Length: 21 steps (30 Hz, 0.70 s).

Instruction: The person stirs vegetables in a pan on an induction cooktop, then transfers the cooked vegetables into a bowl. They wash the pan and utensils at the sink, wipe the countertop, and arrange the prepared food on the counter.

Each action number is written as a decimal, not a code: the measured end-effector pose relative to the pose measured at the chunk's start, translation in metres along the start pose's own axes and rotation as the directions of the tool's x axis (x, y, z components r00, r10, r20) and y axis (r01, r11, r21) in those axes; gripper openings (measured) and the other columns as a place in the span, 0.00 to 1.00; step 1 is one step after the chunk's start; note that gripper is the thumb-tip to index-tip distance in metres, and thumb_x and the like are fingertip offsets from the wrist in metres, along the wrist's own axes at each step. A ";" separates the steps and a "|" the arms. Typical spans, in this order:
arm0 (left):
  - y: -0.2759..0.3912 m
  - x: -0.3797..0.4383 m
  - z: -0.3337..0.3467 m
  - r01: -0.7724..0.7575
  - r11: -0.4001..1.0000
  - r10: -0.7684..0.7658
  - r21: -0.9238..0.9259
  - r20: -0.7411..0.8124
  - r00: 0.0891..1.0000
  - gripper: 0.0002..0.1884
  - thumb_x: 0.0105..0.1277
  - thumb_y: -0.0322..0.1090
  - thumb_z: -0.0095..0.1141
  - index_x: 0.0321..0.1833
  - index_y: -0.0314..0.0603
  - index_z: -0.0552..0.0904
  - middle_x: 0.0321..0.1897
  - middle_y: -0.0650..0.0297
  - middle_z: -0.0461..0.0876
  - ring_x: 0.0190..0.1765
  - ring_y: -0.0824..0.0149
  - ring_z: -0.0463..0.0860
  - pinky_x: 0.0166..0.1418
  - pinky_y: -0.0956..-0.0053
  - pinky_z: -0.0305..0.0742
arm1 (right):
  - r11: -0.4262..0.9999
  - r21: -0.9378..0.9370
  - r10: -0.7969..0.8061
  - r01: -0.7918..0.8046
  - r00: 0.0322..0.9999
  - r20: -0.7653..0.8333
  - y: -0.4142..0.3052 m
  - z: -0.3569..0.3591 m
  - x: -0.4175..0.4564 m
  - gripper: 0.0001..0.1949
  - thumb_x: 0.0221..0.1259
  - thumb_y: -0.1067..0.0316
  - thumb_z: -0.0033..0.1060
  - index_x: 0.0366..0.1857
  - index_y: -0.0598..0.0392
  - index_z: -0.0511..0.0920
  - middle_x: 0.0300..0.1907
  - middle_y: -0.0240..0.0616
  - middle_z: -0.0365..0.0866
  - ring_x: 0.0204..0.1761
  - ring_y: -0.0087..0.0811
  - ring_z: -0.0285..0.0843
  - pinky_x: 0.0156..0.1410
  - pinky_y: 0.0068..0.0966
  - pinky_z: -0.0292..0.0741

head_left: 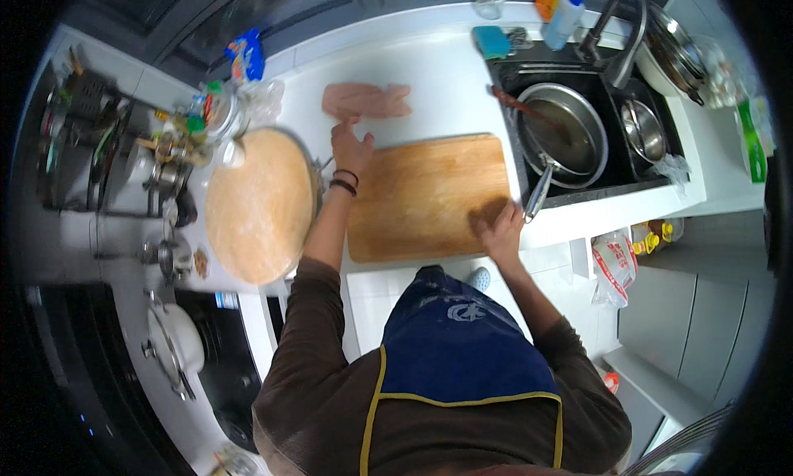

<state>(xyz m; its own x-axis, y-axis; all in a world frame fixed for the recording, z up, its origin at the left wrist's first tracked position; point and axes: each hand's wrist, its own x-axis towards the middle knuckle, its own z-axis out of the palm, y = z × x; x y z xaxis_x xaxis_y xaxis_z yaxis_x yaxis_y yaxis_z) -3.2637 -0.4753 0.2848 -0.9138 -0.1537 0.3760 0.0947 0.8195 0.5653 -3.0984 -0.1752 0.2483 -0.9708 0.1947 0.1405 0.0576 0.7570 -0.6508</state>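
A rectangular wooden cutting board point(433, 200) lies on the white counter in front of me. My left hand point(352, 144) is over its far left corner, fingers apart, fingertips close to a thin pinkish cloth point(365, 100) spread flat behind the board. Whether those fingertips touch the cloth, I cannot tell. Around that wrist are two dark bands. Slightly blurred, my right hand point(503, 231) is at the board's right edge near the front, with a shadow beneath it on the wood. Nothing shows in either hand.
Left of the board is a round, flour-dusted wooden board point(260, 206). A black sink point(508, 129) at right holds a steel pan point(604, 142), whose handle point(538, 197) juts over the counter near my right hand. Jars point(226, 113) crowd the left; a faucet point(619, 67) overhangs the sink.
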 end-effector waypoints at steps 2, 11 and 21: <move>-0.013 0.053 0.035 0.285 0.958 -0.287 0.040 0.202 0.936 0.39 0.48 0.48 0.64 0.60 0.33 0.65 0.58 0.44 0.66 0.62 0.48 0.62 0.64 0.54 0.58 | 0.999 0.018 0.044 -0.044 0.999 -0.007 -0.007 -0.008 -0.009 0.40 0.49 0.59 0.62 0.61 0.73 0.53 0.60 0.67 0.53 0.61 0.61 0.53 0.67 0.47 0.53; 0.058 0.204 0.211 -0.166 0.921 0.291 -0.352 0.340 0.894 0.30 0.38 0.45 0.68 0.40 0.34 0.68 0.41 0.51 0.71 0.54 0.50 0.66 0.60 0.59 0.61 | 0.889 0.024 0.456 -0.456 0.882 -0.121 -0.031 -0.007 -0.038 0.38 0.44 0.71 0.59 0.64 0.62 0.54 0.60 0.57 0.57 0.61 0.55 0.55 0.68 0.43 0.55; 0.092 0.207 0.211 -0.208 0.809 0.548 -0.550 0.577 0.605 0.15 0.43 0.20 0.60 0.36 0.41 0.76 0.27 0.57 0.79 0.30 0.60 0.81 0.35 0.68 0.76 | 0.830 -0.134 0.518 -0.541 0.838 -0.169 -0.036 -0.010 -0.020 0.26 0.48 0.63 0.60 0.51 0.65 0.66 0.44 0.57 0.66 0.46 0.52 0.62 0.55 0.43 0.62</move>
<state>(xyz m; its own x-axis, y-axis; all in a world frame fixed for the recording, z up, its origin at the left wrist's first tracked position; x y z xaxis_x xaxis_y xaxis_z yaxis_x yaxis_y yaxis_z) -3.5273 -0.3150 0.2602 -0.7292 0.6747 0.1139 0.4842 0.3911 0.7827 -3.0784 -0.2003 0.2766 -0.7446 0.6609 -0.0935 0.6039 0.6074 -0.5161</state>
